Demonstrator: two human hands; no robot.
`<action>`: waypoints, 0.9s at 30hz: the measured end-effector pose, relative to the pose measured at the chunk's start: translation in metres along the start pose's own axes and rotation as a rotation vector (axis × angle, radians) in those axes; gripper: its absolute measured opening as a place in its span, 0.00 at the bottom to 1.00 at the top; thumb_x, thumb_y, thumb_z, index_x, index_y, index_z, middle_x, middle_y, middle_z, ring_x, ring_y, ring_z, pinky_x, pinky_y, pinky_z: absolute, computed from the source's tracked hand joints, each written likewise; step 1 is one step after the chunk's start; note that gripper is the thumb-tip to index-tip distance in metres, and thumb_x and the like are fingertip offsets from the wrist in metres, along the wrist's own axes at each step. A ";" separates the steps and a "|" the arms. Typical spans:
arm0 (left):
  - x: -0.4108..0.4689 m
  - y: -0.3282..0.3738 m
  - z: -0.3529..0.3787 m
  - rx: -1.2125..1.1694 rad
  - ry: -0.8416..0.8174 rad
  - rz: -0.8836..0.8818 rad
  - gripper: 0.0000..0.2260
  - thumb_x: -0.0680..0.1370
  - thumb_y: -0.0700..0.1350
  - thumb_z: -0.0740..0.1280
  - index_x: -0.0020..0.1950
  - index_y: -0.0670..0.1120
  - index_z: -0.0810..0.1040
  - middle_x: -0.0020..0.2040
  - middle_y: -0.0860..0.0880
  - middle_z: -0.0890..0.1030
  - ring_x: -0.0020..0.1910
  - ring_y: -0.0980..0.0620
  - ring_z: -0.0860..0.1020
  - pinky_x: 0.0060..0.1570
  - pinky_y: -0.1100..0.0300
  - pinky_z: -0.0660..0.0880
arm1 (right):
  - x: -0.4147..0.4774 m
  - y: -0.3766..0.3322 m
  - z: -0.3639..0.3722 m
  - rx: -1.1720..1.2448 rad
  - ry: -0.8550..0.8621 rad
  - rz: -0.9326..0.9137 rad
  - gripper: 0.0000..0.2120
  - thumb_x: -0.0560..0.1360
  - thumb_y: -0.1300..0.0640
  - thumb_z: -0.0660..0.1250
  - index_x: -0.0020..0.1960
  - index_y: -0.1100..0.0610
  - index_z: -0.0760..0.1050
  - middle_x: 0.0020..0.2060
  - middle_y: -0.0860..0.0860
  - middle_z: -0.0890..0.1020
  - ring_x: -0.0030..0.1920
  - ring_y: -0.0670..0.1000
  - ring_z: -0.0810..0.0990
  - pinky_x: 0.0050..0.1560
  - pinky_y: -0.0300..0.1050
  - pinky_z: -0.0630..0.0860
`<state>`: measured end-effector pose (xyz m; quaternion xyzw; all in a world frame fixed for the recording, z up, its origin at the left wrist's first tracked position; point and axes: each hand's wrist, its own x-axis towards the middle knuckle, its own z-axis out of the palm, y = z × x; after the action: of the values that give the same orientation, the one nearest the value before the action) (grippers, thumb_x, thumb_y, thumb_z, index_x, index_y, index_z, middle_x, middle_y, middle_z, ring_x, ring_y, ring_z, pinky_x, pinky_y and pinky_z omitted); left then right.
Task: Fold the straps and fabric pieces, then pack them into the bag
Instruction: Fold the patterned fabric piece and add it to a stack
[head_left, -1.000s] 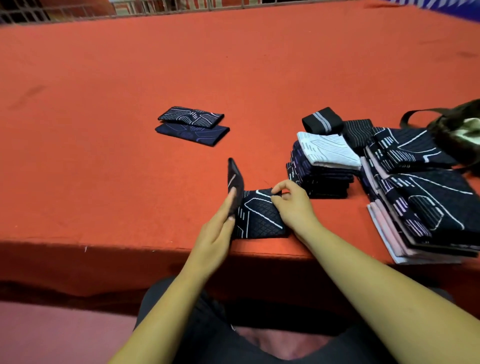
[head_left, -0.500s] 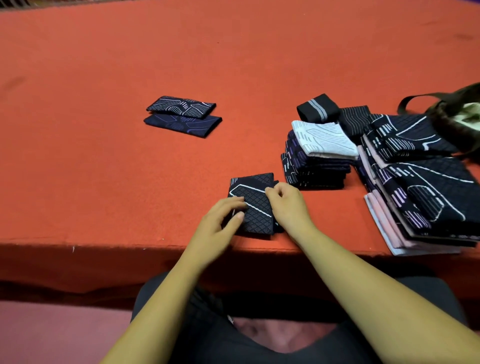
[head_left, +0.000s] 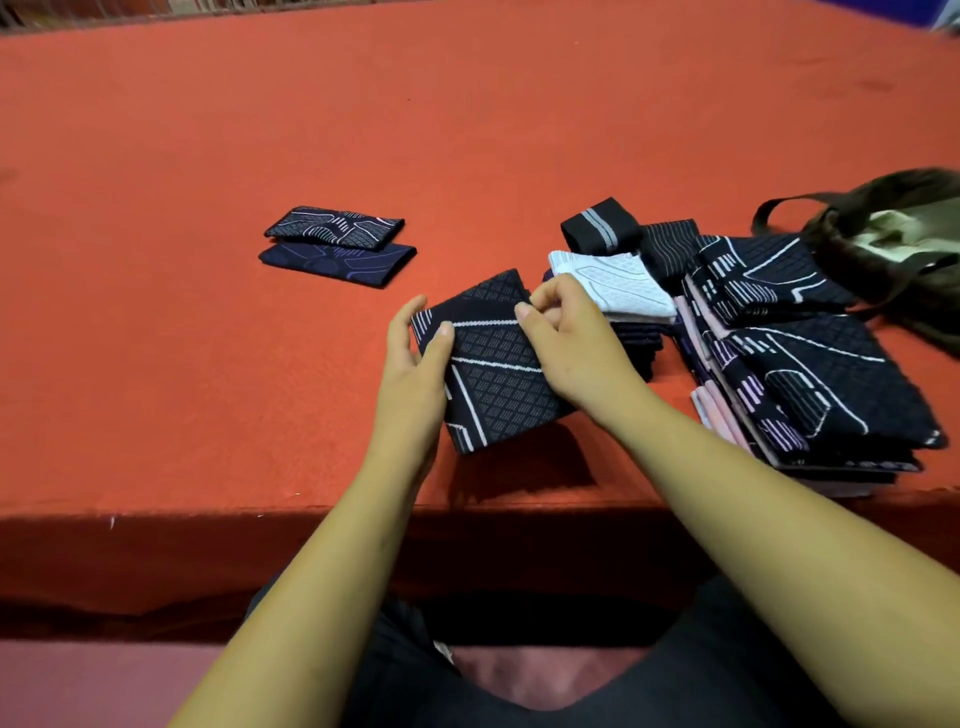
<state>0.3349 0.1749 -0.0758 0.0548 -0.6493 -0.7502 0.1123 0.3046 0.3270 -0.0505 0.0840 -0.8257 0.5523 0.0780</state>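
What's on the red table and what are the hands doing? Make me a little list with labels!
table: covered in red cloth
held: dark folded piece with white lines
left hand: grips its left edge
right hand: pinches its top edge
far left: two folded pieces, overlapping
middle: white piece on a dark stack, rolled strap behind
right: big pile of patterned pieces
bag: dark, far right, beside the pile

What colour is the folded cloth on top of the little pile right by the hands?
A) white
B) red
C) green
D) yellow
A: the folded cloth lying on top of the dark pile, just beside the right hand, is white with a stitched pattern.
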 end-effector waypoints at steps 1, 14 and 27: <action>0.002 0.006 0.009 -0.027 -0.010 0.026 0.13 0.82 0.42 0.63 0.65 0.53 0.72 0.54 0.50 0.81 0.48 0.54 0.79 0.51 0.56 0.78 | 0.003 -0.001 -0.006 -0.038 0.023 -0.006 0.06 0.81 0.55 0.62 0.46 0.53 0.67 0.29 0.46 0.69 0.25 0.40 0.67 0.31 0.35 0.61; 0.082 0.041 0.109 0.132 -0.149 -0.027 0.18 0.77 0.36 0.66 0.60 0.51 0.64 0.42 0.43 0.75 0.38 0.48 0.73 0.39 0.52 0.73 | 0.080 -0.009 -0.100 -0.414 0.160 0.098 0.05 0.82 0.61 0.58 0.55 0.58 0.63 0.51 0.56 0.73 0.50 0.54 0.71 0.43 0.42 0.60; 0.095 -0.021 0.121 0.918 -0.436 0.193 0.22 0.82 0.45 0.59 0.76 0.43 0.68 0.77 0.42 0.64 0.77 0.49 0.59 0.75 0.61 0.53 | 0.104 0.069 -0.087 -0.724 0.163 0.244 0.08 0.77 0.66 0.62 0.56 0.66 0.73 0.57 0.64 0.77 0.59 0.64 0.75 0.49 0.47 0.68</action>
<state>0.2133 0.2710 -0.0724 -0.1195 -0.9220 -0.3683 0.0075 0.1908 0.4276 -0.0564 -0.0920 -0.9622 0.2351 0.1018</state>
